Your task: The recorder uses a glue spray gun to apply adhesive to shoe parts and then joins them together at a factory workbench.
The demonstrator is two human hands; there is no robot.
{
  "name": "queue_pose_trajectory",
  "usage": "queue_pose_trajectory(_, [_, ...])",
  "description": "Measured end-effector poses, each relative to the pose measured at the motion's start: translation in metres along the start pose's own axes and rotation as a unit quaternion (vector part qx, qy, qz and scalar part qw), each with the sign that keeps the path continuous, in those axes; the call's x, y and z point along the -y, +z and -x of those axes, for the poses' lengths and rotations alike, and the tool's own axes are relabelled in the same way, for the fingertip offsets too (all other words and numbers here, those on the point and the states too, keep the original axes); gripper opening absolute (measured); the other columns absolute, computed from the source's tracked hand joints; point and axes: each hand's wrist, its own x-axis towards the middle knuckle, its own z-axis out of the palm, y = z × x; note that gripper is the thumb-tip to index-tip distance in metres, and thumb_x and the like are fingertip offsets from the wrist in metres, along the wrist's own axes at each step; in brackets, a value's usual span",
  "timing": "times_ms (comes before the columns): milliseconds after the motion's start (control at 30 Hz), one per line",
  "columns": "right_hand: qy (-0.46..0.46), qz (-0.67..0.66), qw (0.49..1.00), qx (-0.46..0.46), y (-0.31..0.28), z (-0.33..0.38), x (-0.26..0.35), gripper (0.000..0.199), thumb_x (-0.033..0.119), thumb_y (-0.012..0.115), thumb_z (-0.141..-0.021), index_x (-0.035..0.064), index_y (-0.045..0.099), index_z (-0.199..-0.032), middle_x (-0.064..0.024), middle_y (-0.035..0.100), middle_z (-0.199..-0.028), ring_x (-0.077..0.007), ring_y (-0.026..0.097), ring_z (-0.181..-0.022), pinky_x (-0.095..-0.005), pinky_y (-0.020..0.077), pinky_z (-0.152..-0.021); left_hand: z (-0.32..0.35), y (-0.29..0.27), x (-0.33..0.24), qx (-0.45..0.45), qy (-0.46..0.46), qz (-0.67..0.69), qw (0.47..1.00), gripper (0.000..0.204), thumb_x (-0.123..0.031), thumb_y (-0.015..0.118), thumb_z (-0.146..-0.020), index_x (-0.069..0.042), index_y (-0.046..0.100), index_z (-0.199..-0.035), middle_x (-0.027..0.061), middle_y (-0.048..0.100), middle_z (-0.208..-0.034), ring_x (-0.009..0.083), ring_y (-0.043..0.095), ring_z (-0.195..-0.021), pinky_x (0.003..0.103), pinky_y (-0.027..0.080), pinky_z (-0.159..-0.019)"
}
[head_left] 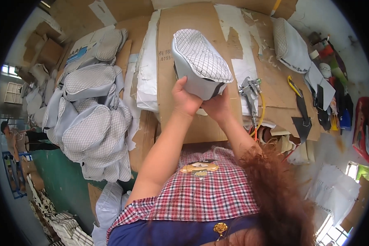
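Note:
Above the cardboard-covered table I hold a grey seat cover point(201, 55) with a white, diamond-stitched padded top. It looks like a scooter or bike seat. Its narrower end points away from me and its smooth grey side faces my hands. My left hand point(185, 98) grips the lower near side, thumb up along the edge. Beneath the near right corner, beside a dark patch, my right hand point(218, 105) is closed around it. Most of the right fingers are hidden by the cover. Another seat of the same kind point(291, 45) stands at the far right of the table.
A big heap of similar grey seats point(86, 123) fills the left side. On the right lie a silver air gun point(250, 94) with a yellow hose, a yellow-and-black utility knife point(294, 87) and a black triangular piece point(302, 128). Assorted tools hang or lie farther right.

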Motion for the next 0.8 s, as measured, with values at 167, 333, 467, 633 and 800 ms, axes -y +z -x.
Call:
queue_pose_trajectory(167, [-0.124,-0.035,0.983,0.134,0.035,-0.035,0.028,0.059,0.053,0.035,-0.085,0.0098,0.042,-0.126,-0.0078,0.046,-0.125,-0.0260,0.042,-0.115,-0.0428,0.0297,-0.098,-0.011,0.007,-0.010,0.042,0.044,0.061,0.996,0.056,-0.018,0.046,-0.070,-0.004,0.039,-0.124,0.0119,0.043,-0.126,0.0305,0.039,-0.117,0.046,0.028,-0.101])
queue_pose_trajectory(333, [-0.180,-0.049,0.981,0.053,0.043,-0.045,0.047,0.043,0.032,0.051,-0.082,0.0036,0.049,-0.115,-0.0093,0.054,-0.114,-0.0250,0.050,-0.107,-0.0394,0.0342,-0.096,-0.028,0.022,-0.014,0.106,0.091,0.004,0.990,0.056,-0.024,0.047,-0.070,-0.003,0.041,-0.122,0.0123,0.043,-0.126,0.0298,0.039,-0.117,0.044,0.028,-0.101])
queue_pose_trajectory(467, [-0.158,-0.052,0.986,0.024,0.056,-0.032,0.027,0.040,0.026,0.057,-0.081,0.0051,0.049,-0.114,-0.0096,0.053,-0.116,-0.0260,0.046,-0.110,-0.0413,0.0331,-0.097,-0.040,0.005,0.000,0.031,0.156,-0.041,0.986,0.052,-0.033,0.038,-0.080,-0.004,0.042,-0.123,0.0127,0.043,-0.127,0.0300,0.040,-0.118,0.043,0.029,-0.101])
queue_pose_trajectory(633, [-0.117,-0.002,0.993,-0.007,0.034,-0.014,0.034,0.046,0.027,0.060,-0.079,0.0052,0.047,-0.117,-0.0088,0.051,-0.118,-0.0252,0.045,-0.111,-0.0414,0.0337,-0.097,-0.027,-0.007,0.003,0.042,0.150,0.004,0.988,0.053,-0.033,0.038,-0.080,-0.004,0.039,-0.125,0.0127,0.039,-0.130,0.0300,0.036,-0.120,0.044,0.029,-0.101])
queue_pose_trajectory(800, [-0.113,0.026,0.992,-0.052,-0.043,-0.007,0.025,0.048,0.020,0.059,-0.080,0.0073,0.041,-0.122,-0.0083,0.050,-0.117,-0.0251,0.046,-0.109,-0.0416,0.0347,-0.095,0.015,-0.061,-0.011,-0.055,0.011,-0.076,0.996,0.052,-0.021,0.045,-0.077,-0.003,0.037,-0.126,0.0137,0.039,-0.129,0.0312,0.037,-0.120,0.047,0.028,-0.100])
